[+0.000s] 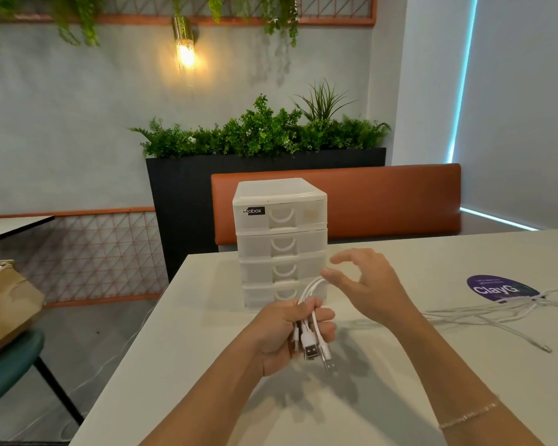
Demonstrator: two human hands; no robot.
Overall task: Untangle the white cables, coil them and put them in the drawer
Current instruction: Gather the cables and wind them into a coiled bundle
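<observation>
White cables (310, 326) | thin smooth bundle gripped in left hand (284, 336) | right hand (364, 284) loosely spread, holding nothing

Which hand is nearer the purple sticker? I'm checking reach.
Right. The right hand hovers left of the purple sticker; the left hand, gripping the white cables, is farther left.

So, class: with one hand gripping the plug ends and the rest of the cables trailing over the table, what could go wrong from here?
1. The cables trail loose across the table to the right; pulling with the left hand may tighten tangles rather than free them.
2. The right hand is open, barely guiding the strands, so coils may come out uneven.
3. All four drawers look closed; one needs opening first.
</observation>
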